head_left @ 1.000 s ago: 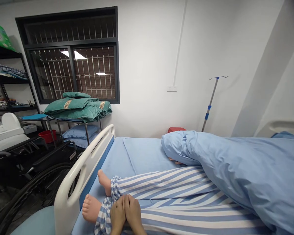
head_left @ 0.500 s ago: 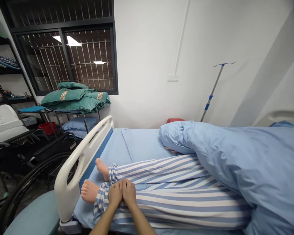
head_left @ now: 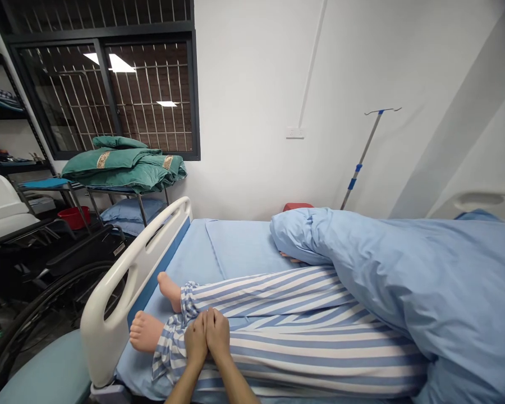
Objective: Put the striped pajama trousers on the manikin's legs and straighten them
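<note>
A figure in blue-and-white striped trousers [head_left: 320, 350] lies on the bed, its smooth, doll-like feet [head_left: 146, 332] bare and pointing left. Side by side on the shin of the near leg, just above the ankle, rest my left hand [head_left: 196, 339] and my right hand [head_left: 217, 335]. The two hands touch along their inner edges, knuckles up. Their fingers curl down over the far side of the trouser leg, so the fingertips are hidden. A bunched light-blue quilt [head_left: 404, 269] covers the figure from the thighs up.
A white footboard [head_left: 93, 325] stands at the bed's left end. Beyond it are a wheelchair [head_left: 37, 292], a stool [head_left: 46, 370] and a rack with folded green quilts [head_left: 130, 168]. An IV pole [head_left: 364, 157] leans by the wall behind the bed.
The view has shifted slightly, so the bed and room sit a little farther left. Both hands stay on the lower leg in nearly the same pose.
</note>
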Demonstrator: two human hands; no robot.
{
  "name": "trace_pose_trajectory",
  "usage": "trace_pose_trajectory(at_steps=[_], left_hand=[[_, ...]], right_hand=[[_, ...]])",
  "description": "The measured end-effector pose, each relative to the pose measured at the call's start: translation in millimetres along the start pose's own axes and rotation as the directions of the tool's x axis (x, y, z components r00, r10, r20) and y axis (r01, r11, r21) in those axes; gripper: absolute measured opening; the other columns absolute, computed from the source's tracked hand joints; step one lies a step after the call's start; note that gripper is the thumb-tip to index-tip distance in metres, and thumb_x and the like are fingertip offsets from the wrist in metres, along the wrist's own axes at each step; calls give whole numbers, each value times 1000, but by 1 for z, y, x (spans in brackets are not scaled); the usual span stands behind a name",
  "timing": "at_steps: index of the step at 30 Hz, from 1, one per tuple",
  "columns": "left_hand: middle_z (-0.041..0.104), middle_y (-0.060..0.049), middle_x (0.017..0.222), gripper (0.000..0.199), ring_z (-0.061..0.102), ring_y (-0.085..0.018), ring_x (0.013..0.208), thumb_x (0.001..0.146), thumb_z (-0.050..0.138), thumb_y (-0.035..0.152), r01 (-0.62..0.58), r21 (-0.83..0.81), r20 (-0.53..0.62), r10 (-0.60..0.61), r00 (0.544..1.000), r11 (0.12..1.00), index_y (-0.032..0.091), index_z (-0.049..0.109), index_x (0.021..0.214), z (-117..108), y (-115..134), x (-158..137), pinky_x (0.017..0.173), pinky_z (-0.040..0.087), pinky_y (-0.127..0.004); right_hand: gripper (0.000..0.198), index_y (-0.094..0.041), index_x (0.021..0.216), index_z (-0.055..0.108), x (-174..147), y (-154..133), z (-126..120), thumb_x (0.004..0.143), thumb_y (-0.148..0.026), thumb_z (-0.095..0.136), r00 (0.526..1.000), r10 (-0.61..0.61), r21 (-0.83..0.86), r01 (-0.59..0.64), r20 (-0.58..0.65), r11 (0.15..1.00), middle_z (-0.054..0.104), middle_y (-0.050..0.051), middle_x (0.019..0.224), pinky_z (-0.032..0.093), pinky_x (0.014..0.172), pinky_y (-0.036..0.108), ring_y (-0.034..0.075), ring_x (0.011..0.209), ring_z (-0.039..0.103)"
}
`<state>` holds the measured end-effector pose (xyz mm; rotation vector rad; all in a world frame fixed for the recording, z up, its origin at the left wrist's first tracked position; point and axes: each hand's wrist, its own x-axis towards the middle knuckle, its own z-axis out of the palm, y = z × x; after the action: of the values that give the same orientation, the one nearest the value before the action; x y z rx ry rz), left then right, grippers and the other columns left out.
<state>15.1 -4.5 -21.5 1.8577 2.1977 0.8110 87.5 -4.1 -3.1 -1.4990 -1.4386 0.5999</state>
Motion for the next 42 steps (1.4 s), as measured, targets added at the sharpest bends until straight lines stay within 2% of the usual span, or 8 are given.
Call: trace_pose_trajectory(at_steps=[3, 10, 16, 22, 25, 32, 37, 42], left_hand=[[69, -10, 92, 33, 62, -19, 84, 83, 41, 20, 40, 41, 29, -41, 999, 998, 15, 62, 107, 1, -3, -7, 73, 45, -27], [69, -9, 96, 33, 62, -19, 88, 87, 37, 23, 35, 45, 104, -39, 994, 998, 16, 63, 107, -7, 3, -3, 76, 43, -26], [68, -6, 101, 32, 61, -18, 89, 88, 35, 26, -97, 43, 117, 92, 989, 994, 20, 64, 100, -9, -13, 2, 76, 41, -26], [67, -6, 100, 33, 60, -18, 90, 88, 33, 28, -153, 33, 198, 143, 970, 988, 21, 64, 98, -22, -28, 8, 77, 38, -26], [68, -8, 95, 34, 60, -20, 87, 88, 33, 30, -106, 43, 198, 96, 976, 993, 19, 63, 101, -22, -28, 8, 74, 38, -27], [68, -9, 93, 35, 61, -21, 87, 88, 32, 33, -71, 111, 168, 52, 984, 991, 20, 62, 103, -17, -25, 5, 74, 39, -28], [68, -9, 91, 35, 61, -22, 86, 88, 32, 34, -50, 126, 211, 22, 977, 991, 20, 62, 99, -22, -18, 4, 72, 39, -29], [68, -8, 90, 30, 60, -18, 85, 86, 36, 30, 12, -57, 169, -2, 986, 998, 18, 63, 89, -25, -9, 11, 72, 39, -25]], right_hand=[[42, -19, 59, 54, -1, -1, 1, 90, -36, 31, 1000, 6, -16, -6, -12, 1000, 61, 4, 57, 26, 52, 25, 14, 52, 51], [43, -19, 59, 55, -1, 0, 1, 90, -36, 30, 1000, -4, -35, 4, 3, 999, 62, 4, 58, 26, 52, 25, 13, 54, 51], [42, -18, 60, 56, -3, -5, -10, 90, -32, 30, 993, -70, -111, 80, 97, 991, 62, 3, 60, 24, 53, 24, 12, 55, 51], [43, -18, 58, 56, -2, -32, -18, 91, -33, 31, 973, -181, -108, 197, 144, 975, 60, 2, 57, 21, 53, 25, 11, 53, 48], [46, -18, 58, 55, -2, -35, -12, 91, -35, 29, 977, -172, -96, 184, 126, 978, 60, 2, 57, 21, 52, 25, 11, 53, 48], [41, -19, 63, 58, -11, -7, 3, 91, -34, 32, 994, -80, -204, 92, 68, 975, 65, 5, 63, 20, 53, 27, 14, 59, 56], [41, -20, 61, 58, -9, -7, 4, 90, -33, 32, 998, -42, -185, 49, 44, 981, 65, 5, 62, 21, 53, 27, 15, 58, 56], [40, -19, 58, 57, -5, -8, 3, 88, -32, 33, 1000, -20, -52, 21, 18, 998, 63, 4, 60, 23, 52, 26, 14, 55, 53]])
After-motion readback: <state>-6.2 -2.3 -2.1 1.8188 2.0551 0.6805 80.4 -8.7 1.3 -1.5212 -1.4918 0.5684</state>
